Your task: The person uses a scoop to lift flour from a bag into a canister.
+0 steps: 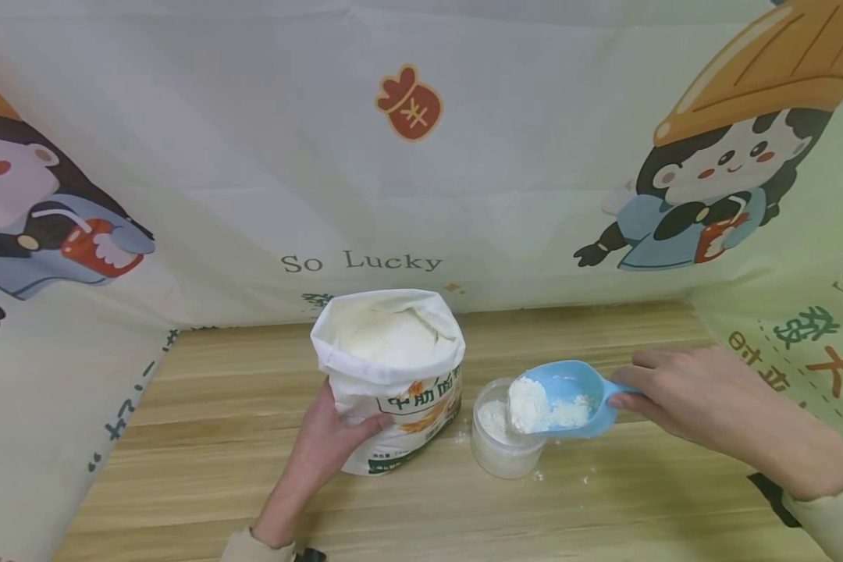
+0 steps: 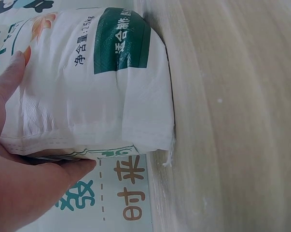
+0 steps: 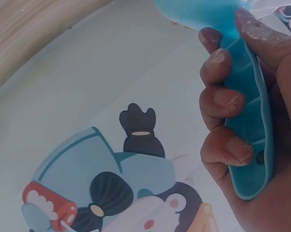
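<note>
An open white flour bag [image 1: 393, 382] with green and orange print stands upright on the wooden table. My left hand [image 1: 333, 433] grips its left side, thumb on the front; in the left wrist view the left hand [image 2: 29, 179] curls round the bag [image 2: 63, 96]. A light blue scoop [image 1: 576, 390] bearing white flour [image 1: 529, 404] is held by the handle in my right hand [image 1: 702, 398]. The right wrist view shows the right hand's fingers wrapped round the ribbed scoop handle [image 3: 249, 125]. Beneath the scoop's tip stands a clear round tub [image 1: 509, 460] with flour inside.
Specks of flour dot the wooden tabletop [image 1: 625, 499] around the tub. A pale printed cloth [image 1: 513, 195] with cartoon figures rises behind the table and along both sides.
</note>
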`<state>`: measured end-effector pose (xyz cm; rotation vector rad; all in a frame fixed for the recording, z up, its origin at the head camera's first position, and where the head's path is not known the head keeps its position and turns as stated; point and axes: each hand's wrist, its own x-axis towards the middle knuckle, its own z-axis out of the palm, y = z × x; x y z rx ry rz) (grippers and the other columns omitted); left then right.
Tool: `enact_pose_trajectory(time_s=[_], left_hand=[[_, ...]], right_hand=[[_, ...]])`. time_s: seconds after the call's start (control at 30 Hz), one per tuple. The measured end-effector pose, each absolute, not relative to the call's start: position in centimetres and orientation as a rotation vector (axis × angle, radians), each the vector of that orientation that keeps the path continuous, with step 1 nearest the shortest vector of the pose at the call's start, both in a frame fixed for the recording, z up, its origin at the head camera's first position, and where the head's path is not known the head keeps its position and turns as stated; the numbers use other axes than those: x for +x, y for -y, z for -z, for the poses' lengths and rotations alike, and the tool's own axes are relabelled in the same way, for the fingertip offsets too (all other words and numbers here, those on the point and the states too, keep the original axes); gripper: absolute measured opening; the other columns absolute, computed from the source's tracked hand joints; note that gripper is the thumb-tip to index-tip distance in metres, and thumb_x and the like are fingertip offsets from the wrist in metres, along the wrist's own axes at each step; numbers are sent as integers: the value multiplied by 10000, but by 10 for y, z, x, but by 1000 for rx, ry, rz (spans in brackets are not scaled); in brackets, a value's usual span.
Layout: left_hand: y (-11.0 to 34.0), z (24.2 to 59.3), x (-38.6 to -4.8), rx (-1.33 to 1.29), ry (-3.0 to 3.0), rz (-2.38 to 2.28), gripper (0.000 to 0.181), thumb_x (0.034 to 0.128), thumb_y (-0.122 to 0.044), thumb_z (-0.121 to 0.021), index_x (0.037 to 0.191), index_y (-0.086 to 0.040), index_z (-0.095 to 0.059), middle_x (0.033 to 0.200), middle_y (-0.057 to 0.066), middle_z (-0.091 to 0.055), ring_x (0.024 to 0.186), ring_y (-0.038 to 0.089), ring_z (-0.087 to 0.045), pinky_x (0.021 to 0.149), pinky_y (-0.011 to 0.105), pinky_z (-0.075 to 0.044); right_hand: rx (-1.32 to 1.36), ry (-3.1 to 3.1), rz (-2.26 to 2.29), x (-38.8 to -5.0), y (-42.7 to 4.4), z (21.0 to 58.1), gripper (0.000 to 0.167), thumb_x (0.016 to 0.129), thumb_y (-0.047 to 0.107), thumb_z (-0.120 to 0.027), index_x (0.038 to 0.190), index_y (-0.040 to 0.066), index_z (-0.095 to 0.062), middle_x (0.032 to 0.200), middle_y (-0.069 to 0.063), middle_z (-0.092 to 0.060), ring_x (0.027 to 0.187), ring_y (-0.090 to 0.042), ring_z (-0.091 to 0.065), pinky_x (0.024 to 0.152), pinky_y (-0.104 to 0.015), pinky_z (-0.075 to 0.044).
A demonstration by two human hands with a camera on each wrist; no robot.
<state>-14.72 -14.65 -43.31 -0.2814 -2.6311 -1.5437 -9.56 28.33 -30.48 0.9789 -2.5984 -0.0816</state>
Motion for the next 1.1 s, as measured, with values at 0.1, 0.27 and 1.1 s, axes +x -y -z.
enact_pose_trajectory(time_s=[0.1, 0.27, 1.1], left_hand=[[147, 433, -147, -284, 2628, 1544, 872, 767, -138, -926, 1481, -91, -427, 1426, 140, -588, 1352, 364, -522, 1132, 597, -389], [147, 433, -147, -300, 2624, 1545, 879, 770, -140, -925, 1488, -95, -421, 1439, 137, -578, 1364, 364, -511, 1140, 600, -377], [147, 434, -147, -287, 2627, 1556, 874, 774, -146, -923, 1484, -89, -417, 1423, 142, -590, 1346, 368, -526, 1121, 602, -400]], right_hand=[[990, 2584, 97, -96, -281, 303, 583, 1031, 623, -373, 941, 206, -771, 709, 161, -494, 568, -10, -404, 450, -208, -327], [990, 2599, 126, -95, -278, 301, 204, 832, 355, -860, 936, 204, -770, 700, 151, -499, 566, -16, -412, 448, -208, -329], [932, 2739, 323, -99, -246, 277, 216, 821, 353, -881, 772, 238, -704, 647, 122, -413, 548, -72, -349, 432, -261, -304]])
